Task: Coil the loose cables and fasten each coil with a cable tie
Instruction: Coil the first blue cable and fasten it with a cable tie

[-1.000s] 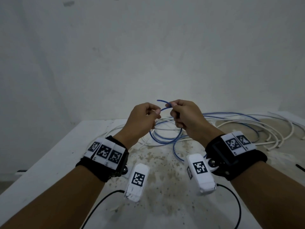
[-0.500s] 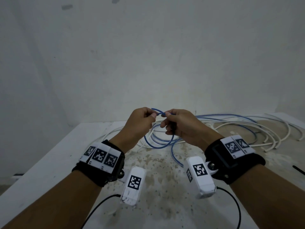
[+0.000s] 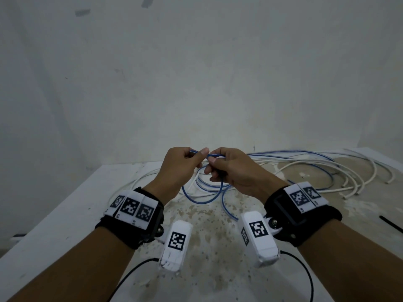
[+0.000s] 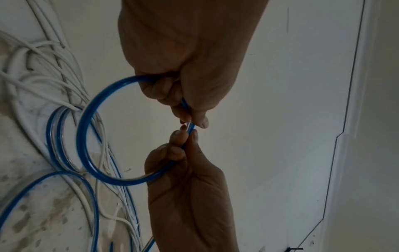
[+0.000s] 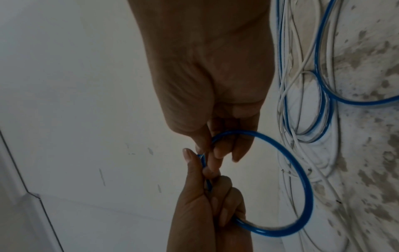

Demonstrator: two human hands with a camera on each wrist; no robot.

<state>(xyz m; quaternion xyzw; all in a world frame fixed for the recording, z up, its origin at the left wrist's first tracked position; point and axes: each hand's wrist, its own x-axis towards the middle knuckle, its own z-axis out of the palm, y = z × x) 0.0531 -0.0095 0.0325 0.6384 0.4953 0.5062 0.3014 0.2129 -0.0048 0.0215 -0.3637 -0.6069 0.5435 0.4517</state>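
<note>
A thin blue cable [image 3: 221, 188] is raised above the table [image 3: 65, 214] between both hands. My left hand [image 3: 197, 156] pinches it between thumb and forefinger near its end. My right hand [image 3: 212, 165] pinches the same cable right beside it, fingertips almost touching. In the left wrist view a round blue loop [image 4: 86, 136] hangs from my left hand [image 4: 192, 117] to the right hand [image 4: 185, 136]. The right wrist view shows that loop [image 5: 302, 187] running from my right hand [image 5: 207, 156] to the left hand [image 5: 205, 187]. The rest of the blue cable trails onto the table.
Loose white cables [image 3: 327, 168] lie tangled with blue strands across the back right of the stained table. A black cable tie [image 3: 390, 223] lies at the right edge. A plain wall stands close behind.
The hands have drawn closer together and dropped slightly. The blue cable's end, which stuck up by my right hand, now sits under my left thumb, closing a loop.
</note>
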